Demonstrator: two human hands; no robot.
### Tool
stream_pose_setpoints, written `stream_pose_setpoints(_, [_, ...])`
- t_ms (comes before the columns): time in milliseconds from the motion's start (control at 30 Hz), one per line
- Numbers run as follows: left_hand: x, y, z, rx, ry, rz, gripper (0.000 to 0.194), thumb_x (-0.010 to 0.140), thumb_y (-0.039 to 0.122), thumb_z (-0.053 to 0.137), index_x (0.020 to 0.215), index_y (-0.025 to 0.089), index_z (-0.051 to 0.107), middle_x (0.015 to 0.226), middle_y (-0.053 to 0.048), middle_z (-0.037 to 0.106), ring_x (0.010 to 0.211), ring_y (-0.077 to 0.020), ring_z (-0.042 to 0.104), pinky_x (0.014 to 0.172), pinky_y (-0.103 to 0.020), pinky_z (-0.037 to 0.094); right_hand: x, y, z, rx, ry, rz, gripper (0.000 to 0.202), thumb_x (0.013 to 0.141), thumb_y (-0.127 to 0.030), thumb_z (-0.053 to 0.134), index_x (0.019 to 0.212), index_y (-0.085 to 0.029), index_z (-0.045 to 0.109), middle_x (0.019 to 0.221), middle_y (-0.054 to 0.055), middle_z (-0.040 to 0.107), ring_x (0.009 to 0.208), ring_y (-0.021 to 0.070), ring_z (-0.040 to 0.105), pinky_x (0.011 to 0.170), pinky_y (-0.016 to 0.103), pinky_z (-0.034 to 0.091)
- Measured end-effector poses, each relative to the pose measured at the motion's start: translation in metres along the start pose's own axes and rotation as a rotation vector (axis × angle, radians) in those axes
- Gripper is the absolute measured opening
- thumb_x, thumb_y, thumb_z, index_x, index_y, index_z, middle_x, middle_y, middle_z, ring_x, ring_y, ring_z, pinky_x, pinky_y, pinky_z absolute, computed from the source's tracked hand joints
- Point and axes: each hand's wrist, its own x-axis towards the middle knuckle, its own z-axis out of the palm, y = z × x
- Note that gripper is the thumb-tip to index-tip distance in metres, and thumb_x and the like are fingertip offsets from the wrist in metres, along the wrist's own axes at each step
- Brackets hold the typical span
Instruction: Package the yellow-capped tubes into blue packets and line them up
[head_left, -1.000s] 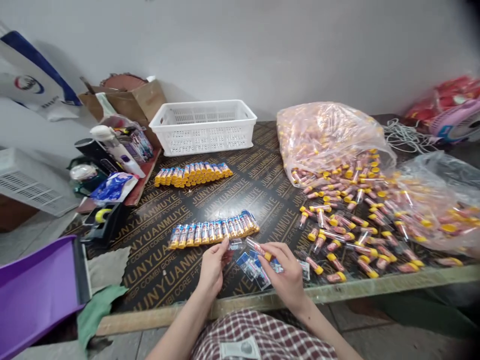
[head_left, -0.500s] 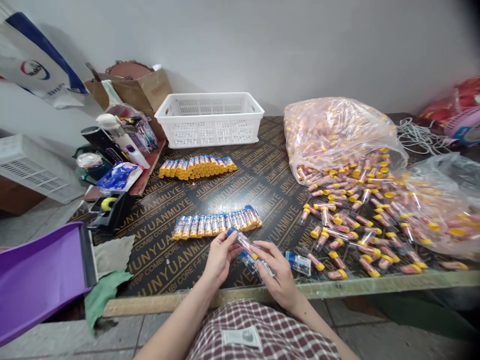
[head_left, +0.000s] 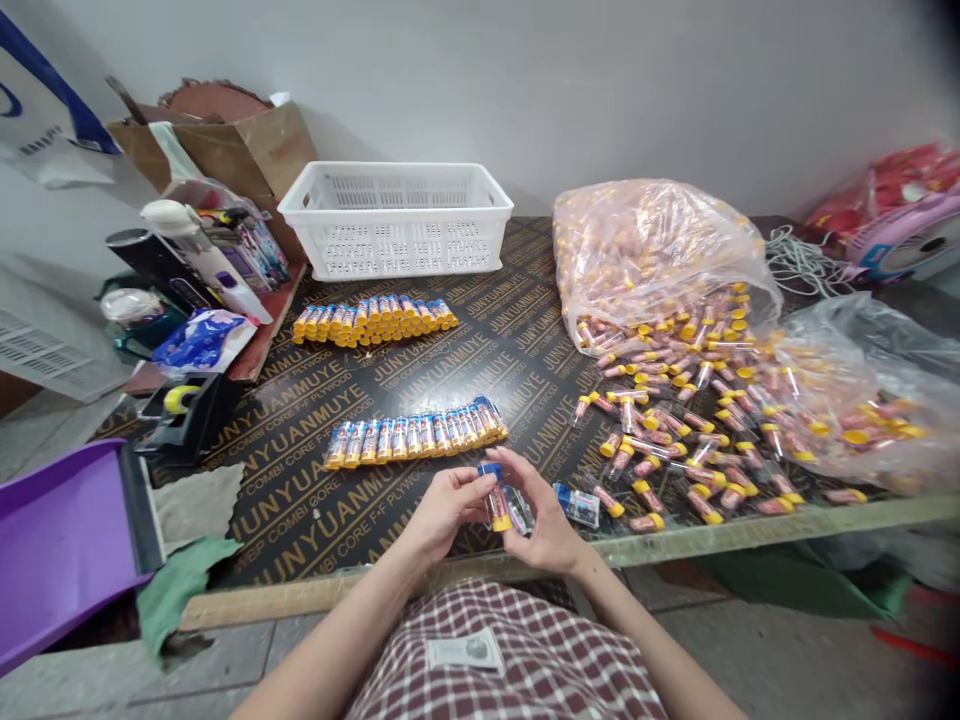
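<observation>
Near the front edge of the black, gold-lettered tabletop (head_left: 525,300), the left hand (head_left: 448,512), grip closed, holds a blue-and-yellow-ended clear plastic tube (head_left: 496,502); the right hand (head_left: 544,528) curves beside it, grip unclear.

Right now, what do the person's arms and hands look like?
The left hand and right hand are bare, no gloves or watch showing. No sleeve shows on the left forearm or right forearm. Between them is a maroon-and-white checked garment.
</observation>
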Motion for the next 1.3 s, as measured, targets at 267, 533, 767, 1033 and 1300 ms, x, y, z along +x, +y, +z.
stream_pose_setpoints(267, [-0.002, -0.004, 0.004, -0.003, 0.022, 0.011, 0.034, 0.059, 0.037, 0.080, 0.074, 0.010, 0.067, 0.065, -0.004, 0.064, 0.057, -0.0121, 0.057, 0.058, -0.024, 0.047, -0.004, 0.004, 0.005, 0.136, 0.063, 0.009, 0.088, 0.058, -0.003, 0.049, 0.140, -0.026, 0.026, 0.135, 0.009, 0.043, 0.123, 0.0241, 0.047, 0.104, 0.041, 0.041])
stream_pose_setpoints(533, [0.000, -0.008, 0.002, -0.012, 0.019, 0.019, 0.030, 0.063, 0.036, 0.078, 0.074, 0.010, 0.067, 0.068, -0.006, 0.065, 0.058, -0.0121, 0.058, 0.059, -0.024, 0.047, -0.004, 0.003, 0.006, 0.171, 0.092, -0.004, 0.087, 0.058, -0.002, 0.049, 0.140, -0.025, 0.027, 0.135, 0.009, 0.044, 0.122, 0.0245, 0.048, 0.103, 0.042, 0.041])
stream_pose_setpoints(767, [0.003, -0.003, 0.000, 0.024, 0.037, 0.036, 0.032, 0.063, 0.038, 0.076, 0.075, 0.011, 0.066, 0.068, -0.004, 0.065, 0.058, -0.0120, 0.058, 0.060, -0.025, 0.047, 0.000, 0.003, 0.000, 0.155, 0.047, 0.006, 0.085, 0.067, -0.012, 0.057, 0.142, -0.026, 0.021, 0.142, 0.010, 0.035, 0.126, 0.0268, 0.043, 0.106, 0.046, 0.036])
stream_pose_setpoints(1033, [0.081, 0.038, -0.029, 0.634, 0.399, 0.358, 0.038, 0.065, 0.034, 0.072, 0.095, 0.015, 0.059, 0.052, 0.005, 0.054, 0.049, -0.0132, 0.052, 0.054, -0.024, 0.040, 0.000, 0.024, -0.040, -0.115, 0.264, 0.125, 0.074, 0.079, -0.030, 0.062, 0.142, -0.029, 0.024, 0.144, 0.010, 0.033, 0.125, 0.0271, 0.043, 0.102, 0.047, 0.038])
stream_pose_setpoints(1300, [0.104, 0.046, -0.022, 1.392, 0.536, 0.466, 0.048, 0.075, 0.048, 0.062, 0.111, 0.016, 0.057, 0.068, -0.004, 0.063, 0.073, -0.0238, 0.062, 0.065, -0.028, 0.039, -0.019, 0.040, -0.074, -0.513, 0.350, 0.240, 0.037, 0.084, -0.037, 0.056, 0.118, -0.023, 0.056, 0.130, 0.010, 0.049, 0.122, 0.0243, 0.046, 0.103, 0.044, 0.035])
